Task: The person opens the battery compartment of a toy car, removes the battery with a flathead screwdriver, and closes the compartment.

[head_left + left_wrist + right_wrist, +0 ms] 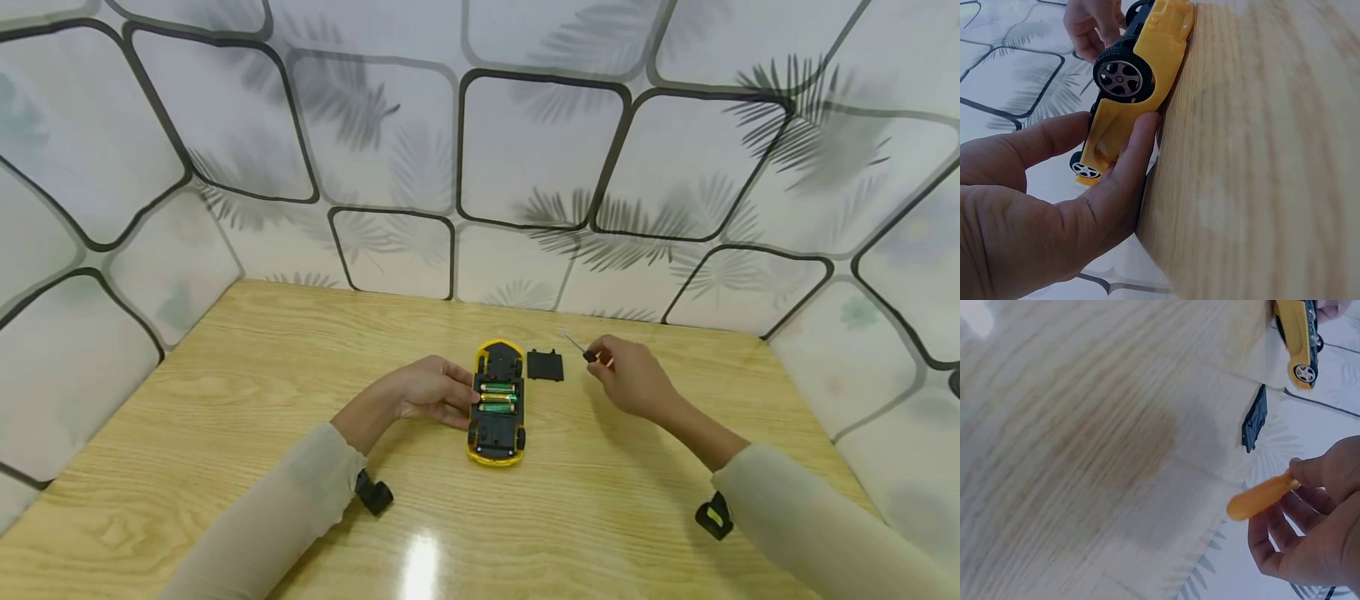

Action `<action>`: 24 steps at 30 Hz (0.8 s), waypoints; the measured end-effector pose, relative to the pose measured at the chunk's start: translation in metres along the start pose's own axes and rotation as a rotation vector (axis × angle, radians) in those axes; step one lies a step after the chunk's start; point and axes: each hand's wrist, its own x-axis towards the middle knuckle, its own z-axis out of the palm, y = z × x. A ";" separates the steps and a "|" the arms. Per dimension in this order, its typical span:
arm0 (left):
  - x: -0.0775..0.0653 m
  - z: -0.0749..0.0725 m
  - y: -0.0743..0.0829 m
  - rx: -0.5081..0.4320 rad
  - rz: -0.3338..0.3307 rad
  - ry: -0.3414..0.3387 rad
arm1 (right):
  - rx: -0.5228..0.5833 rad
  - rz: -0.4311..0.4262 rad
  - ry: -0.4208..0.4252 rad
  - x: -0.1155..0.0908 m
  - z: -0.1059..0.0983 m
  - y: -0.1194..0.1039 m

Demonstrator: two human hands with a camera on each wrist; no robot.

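Note:
A yellow toy car [497, 435] lies upside down on the table, its black underside facing up. Several green and gold batteries [498, 408] sit in its uncovered compartment. My left hand [423, 390] holds the car by its left side; in the left wrist view the thumb and a finger rest against the yellow body [1119, 125] near the wheels. My right hand [636, 382] pinches a screwdriver, whose orange handle [1260, 499] shows in the right wrist view. Its thin shaft [573, 342] points up and left, apart from the car. The black battery cover [545, 365] lies between car and screwdriver.
The wood-grain table [615, 517] meets patterned walls [540, 150] at its back and sides. A black strap device [373, 493] is on the left wrist, and another [715, 517] on the right. Light glares off the table near the front.

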 end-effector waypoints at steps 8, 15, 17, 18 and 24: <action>0.000 -0.001 -0.001 -0.002 0.002 -0.002 | 0.105 0.180 -0.111 0.011 0.000 0.004; -0.001 0.000 0.001 0.003 0.001 0.010 | 0.266 0.332 -0.187 0.015 0.005 0.005; -0.001 0.000 0.001 0.004 0.001 0.010 | 0.290 0.369 -0.199 0.016 0.006 0.007; -0.001 0.000 0.001 0.004 0.001 0.010 | 0.300 0.386 -0.203 0.017 0.007 0.008; 0.000 0.001 0.000 0.000 -0.004 0.012 | 0.341 0.448 -0.202 0.020 0.009 0.014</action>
